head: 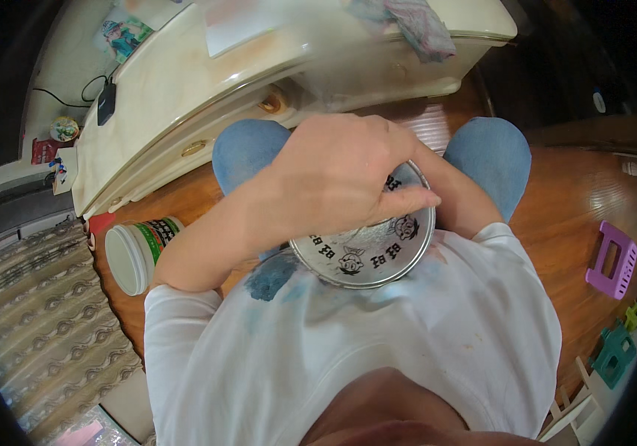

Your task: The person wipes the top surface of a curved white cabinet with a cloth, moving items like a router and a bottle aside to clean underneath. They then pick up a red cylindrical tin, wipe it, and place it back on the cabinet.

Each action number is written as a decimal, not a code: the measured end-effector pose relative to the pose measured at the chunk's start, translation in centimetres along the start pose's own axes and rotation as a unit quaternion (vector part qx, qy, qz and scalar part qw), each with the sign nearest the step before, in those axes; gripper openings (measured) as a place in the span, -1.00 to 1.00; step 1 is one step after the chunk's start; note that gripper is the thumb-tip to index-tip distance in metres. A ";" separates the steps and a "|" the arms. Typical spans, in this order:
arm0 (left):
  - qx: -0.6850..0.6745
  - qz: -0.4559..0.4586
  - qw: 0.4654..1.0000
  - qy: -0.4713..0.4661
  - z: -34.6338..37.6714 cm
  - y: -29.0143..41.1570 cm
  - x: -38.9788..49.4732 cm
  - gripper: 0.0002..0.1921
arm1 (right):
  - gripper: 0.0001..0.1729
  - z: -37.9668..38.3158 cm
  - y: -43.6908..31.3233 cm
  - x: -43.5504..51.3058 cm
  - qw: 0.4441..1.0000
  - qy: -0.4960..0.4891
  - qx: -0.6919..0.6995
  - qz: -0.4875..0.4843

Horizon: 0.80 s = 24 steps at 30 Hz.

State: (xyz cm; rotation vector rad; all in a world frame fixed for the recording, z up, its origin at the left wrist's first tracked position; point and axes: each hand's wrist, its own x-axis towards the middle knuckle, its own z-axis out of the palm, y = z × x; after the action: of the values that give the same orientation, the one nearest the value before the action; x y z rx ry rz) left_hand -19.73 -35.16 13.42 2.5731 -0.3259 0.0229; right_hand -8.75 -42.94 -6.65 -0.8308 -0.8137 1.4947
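Note:
A round silvery metal tin [375, 251] rests against the front of my white shirt, between my knees. Black cartoon faces and writing decorate its shiny round top. My left hand [346, 173] reaches across that top with its back to me, and the thumb lies at the right part of the rim. The left fingers are bent out of sight over the far side. From the right, my right forearm [460, 189] runs in behind the left hand. My right hand itself is hidden there, so its grip cannot be seen. The tin's side is hidden too.
A cream cabinet [145, 156] stands ahead, with a crumpled cloth [421, 28] hanging over its edge. On the wooden floor at left lies a white plastic tub [129, 259]. A purple plastic stool [613, 259] and a green plastic piece [613, 357] are at right. Patterned curtain fabric [45, 312] spreads at left.

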 end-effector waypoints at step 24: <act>0.049 -0.113 0.992 0.034 0.8 1.4 -4.1 0.33 | -0.53 3.3 -4.6 -4.0 0.960 0.101 0.257 -0.049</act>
State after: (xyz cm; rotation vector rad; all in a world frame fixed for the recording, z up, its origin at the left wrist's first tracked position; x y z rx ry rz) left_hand -24.11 -35.76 13.14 2.6843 -0.0072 0.0436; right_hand -9.01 -46.70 -0.81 -0.5284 -0.2854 1.4149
